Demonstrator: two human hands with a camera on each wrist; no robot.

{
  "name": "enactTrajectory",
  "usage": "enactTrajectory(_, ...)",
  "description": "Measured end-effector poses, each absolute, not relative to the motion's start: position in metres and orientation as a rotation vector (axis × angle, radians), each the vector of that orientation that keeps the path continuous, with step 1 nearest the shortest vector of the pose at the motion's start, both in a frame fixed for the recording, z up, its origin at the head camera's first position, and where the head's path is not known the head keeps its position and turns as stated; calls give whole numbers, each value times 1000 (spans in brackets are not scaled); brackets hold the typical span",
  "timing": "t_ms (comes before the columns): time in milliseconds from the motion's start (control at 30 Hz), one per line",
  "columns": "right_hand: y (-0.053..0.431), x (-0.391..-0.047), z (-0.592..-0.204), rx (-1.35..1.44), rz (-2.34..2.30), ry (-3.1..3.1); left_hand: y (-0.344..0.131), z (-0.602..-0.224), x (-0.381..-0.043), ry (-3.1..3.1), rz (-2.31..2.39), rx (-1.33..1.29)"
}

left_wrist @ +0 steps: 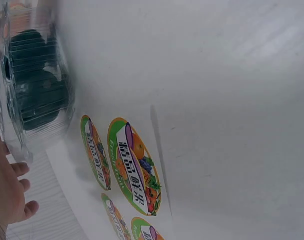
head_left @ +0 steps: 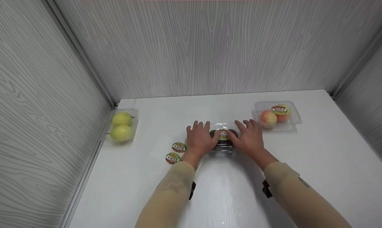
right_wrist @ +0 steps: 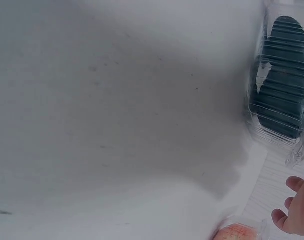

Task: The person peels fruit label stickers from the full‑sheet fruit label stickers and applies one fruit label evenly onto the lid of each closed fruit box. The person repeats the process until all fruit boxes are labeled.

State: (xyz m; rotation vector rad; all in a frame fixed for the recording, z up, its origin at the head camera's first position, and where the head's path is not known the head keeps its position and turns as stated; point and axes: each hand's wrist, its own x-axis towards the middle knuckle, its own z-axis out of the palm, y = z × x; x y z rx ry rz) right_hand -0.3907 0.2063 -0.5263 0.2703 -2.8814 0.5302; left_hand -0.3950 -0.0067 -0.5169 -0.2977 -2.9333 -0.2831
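Observation:
A clear plastic clamshell box (head_left: 224,148) with dark green fruit (left_wrist: 37,80) inside sits between both hands at mid-table. An oval fruit sticker (head_left: 223,134) lies on its lid. My left hand (head_left: 200,138) is at the box's left side, fingers spread, its thumb reaching to the sticker's left edge. Mirroring it, my right hand (head_left: 250,138) has its thumb at the sticker's right edge and its fingers extended forward. In both wrist views the box's ridged side shows, but the thumbs are out of sight there.
Several loose oval stickers (head_left: 179,147) lie left of the box, some hidden by the left forearm. A clear box (head_left: 135,122) with two yellow-green pears stands far left. A stickered box (head_left: 294,125) of red-yellow fruit is at the right. Grey wood-grain panels (head_left: 191,47) enclose the table.

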Motion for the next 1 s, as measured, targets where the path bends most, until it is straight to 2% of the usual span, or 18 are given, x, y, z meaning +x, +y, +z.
enactTrajectory(300, 204, -388, -537, 247, 565, -2883, -8, -532, -394, -2962, -279, -249)
enactTrajectory(1000, 205, -388, -537, 223, 559, -2871, -5, -531, -394, -2976, -275, -236)
